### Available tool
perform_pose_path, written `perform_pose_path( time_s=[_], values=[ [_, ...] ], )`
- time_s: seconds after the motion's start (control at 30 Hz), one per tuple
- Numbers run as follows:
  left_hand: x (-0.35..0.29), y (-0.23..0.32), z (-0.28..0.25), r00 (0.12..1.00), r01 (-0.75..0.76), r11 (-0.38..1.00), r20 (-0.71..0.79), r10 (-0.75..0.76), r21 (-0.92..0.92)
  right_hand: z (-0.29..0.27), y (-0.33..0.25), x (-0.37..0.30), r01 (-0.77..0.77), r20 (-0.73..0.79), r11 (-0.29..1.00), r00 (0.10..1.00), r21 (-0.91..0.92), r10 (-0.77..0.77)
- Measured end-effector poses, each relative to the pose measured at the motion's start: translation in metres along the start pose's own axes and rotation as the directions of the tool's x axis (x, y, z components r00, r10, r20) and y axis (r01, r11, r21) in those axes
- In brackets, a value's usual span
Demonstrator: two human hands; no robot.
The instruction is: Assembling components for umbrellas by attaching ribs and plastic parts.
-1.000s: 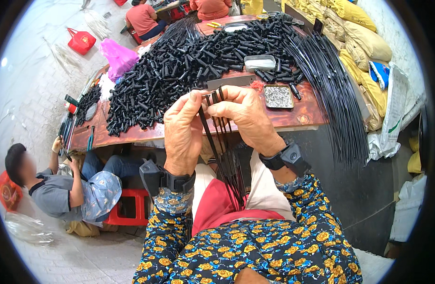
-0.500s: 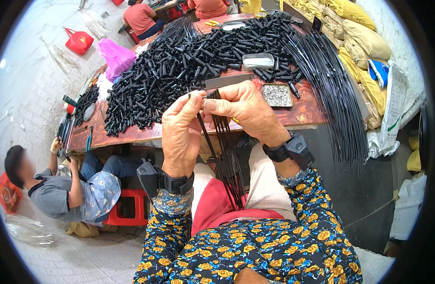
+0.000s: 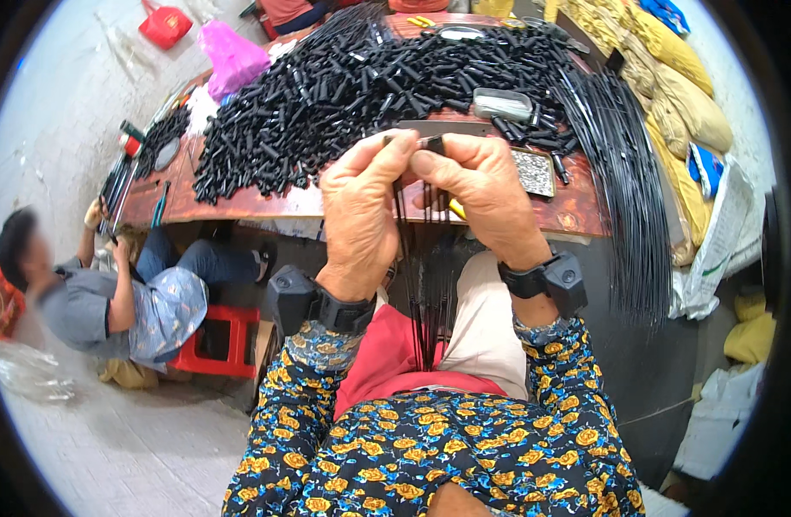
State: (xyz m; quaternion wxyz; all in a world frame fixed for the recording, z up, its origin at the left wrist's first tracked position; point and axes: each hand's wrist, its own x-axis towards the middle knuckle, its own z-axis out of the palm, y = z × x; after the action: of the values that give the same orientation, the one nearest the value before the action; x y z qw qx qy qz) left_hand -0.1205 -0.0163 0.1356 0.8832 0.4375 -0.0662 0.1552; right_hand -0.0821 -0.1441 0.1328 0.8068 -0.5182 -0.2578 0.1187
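Observation:
My left hand (image 3: 361, 211) is closed in a pinch at chest height, thumb and fingers around the top of a thin black rod. My right hand (image 3: 490, 189) pinches a bundle of thin black rods (image 3: 428, 302) by their dark upper ends. These rods hang down between my hands toward my lap. A short bit of thin metal shows between the two sets of fingertips, which nearly meet. Fingers hide the exact joint. Beyond my hands lies a large heap of black tubular parts (image 3: 326, 95) on the reddish table (image 3: 266, 207).
A square tin of small metal pieces (image 3: 533, 171) and a clear plastic box (image 3: 502, 105) stand on the table. Long black rods (image 3: 628, 198) drape over its right edge. At left a co-worker (image 3: 102, 284) sits by a red stool (image 3: 227, 340). Yellow sacks (image 3: 684, 103) line the right wall.
The view has shifted, and both hands sit further right in it. The rod in my left hand, earlier slanting apart from the bundle, now hangs more upright beside it.

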Motion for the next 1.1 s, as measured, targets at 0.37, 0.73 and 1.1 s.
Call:
perform_pose_path(
  time_s=[0.37, 0.73, 1.1],
  values=[
    [-0.019, -0.04, -0.13, 0.942, 0.176, 0.857, -0.334, -0.005, 0.483, -0.027, 0.02, 0.018, -0.035, -0.041, 0.999, 0.999, -0.031, 0.033],
    [0.045, -0.028, -0.232, 0.915, 0.078, 0.038, -0.087, 0.394, 0.996, -0.037, 0.038, 0.032, -0.094, -0.051, 0.991, 0.994, 0.099, 0.099],
    [0.07, -0.03, -0.224, 0.948, 0.204, -0.055, -0.184, 0.259, 0.977, -0.048, 0.041, 0.035, -0.082, -0.075, 0.986, 0.993, 0.146, 0.094]
  ],
)
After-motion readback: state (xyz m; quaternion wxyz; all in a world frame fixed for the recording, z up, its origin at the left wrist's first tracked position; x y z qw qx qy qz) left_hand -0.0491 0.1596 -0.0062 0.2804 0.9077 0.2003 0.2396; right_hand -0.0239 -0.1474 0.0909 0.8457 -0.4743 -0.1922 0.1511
